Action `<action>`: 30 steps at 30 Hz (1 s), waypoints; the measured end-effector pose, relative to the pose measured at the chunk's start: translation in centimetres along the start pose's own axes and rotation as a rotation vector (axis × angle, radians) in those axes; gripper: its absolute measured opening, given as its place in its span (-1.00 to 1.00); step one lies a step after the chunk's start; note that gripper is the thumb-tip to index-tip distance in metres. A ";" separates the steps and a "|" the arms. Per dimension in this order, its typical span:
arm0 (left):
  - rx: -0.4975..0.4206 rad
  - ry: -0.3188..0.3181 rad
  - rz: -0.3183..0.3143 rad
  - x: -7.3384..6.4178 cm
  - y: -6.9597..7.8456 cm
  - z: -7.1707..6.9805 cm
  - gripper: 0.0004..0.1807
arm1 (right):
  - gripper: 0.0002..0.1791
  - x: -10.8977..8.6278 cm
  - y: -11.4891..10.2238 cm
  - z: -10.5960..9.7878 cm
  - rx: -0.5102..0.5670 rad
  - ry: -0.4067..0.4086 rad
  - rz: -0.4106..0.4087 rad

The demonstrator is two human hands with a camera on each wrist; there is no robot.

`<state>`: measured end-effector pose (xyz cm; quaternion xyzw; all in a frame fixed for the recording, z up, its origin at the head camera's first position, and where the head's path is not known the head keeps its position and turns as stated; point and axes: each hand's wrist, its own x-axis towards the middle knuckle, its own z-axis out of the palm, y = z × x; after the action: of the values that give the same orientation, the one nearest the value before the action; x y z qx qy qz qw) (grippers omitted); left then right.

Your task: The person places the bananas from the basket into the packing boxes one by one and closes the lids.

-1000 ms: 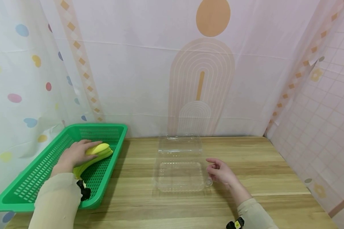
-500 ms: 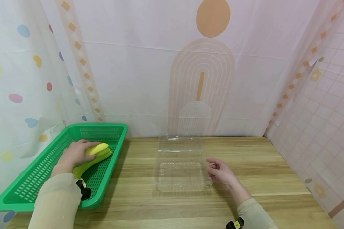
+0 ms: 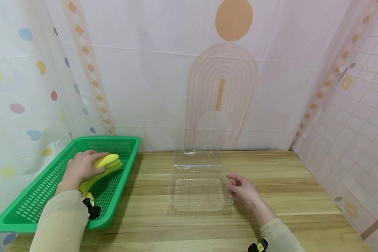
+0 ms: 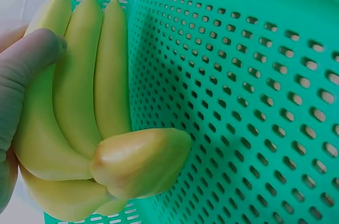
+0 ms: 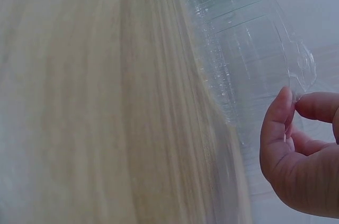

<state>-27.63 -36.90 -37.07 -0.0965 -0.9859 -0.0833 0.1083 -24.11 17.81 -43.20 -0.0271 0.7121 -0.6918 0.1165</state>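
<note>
In the head view, my left hand [image 3: 82,168] grips a bunch of yellow bananas [image 3: 105,170] inside the green basket [image 3: 133,164]. The left wrist view shows the thumb lying across the outermost banana [image 4: 39,142], with the thick stem [image 4: 140,161] facing the camera. On the wooden table, a clear plastic clamshell container [image 3: 199,194] stands with its lid [image 3: 197,159] up at the back. My right hand [image 3: 243,190] pinches the container's right edge between thumb and forefinger. Close up, the right wrist view has those fingertips on the thin rim beside a rounded tab [image 5: 304,65].
The perforated basket walls rise around the left hand and the bananas. A patterned curtain [image 3: 151,87] hangs right behind the wooden table [image 3: 271,168], and more curtain [image 3: 359,115] closes off the right side.
My left hand has shifted slightly up and to the left with the bananas, which sit tilted a little more, and the stem end shows more. The right hand and container stay put.
</note>
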 end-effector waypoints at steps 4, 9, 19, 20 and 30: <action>-0.012 0.014 -0.006 0.0 0.1 -0.1 -0.37 | -0.45 0.1 0.0 0.0 0.002 0.001 -0.001; -0.032 0.025 -0.009 0.1 0.3 -0.3 -0.37 | -0.45 0.1 0.1 0.0 0.008 0.003 -0.004; -0.027 0.071 0.013 0.3 0.9 -0.7 -0.39 | -0.44 0.2 0.1 0.1 0.011 0.000 -0.007; -0.025 0.075 0.016 0.4 0.9 -0.8 -0.39 | -0.44 0.2 0.2 0.1 0.010 0.001 -0.006; 0.001 0.133 0.048 0.7 1.4 -1.6 -0.40 | -0.44 0.2 0.2 0.1 0.007 -0.006 -0.008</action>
<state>-27.64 -35.68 -35.17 -0.1144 -0.9740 -0.0863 0.1756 -24.31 17.71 -43.39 -0.0316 0.7091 -0.6949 0.1157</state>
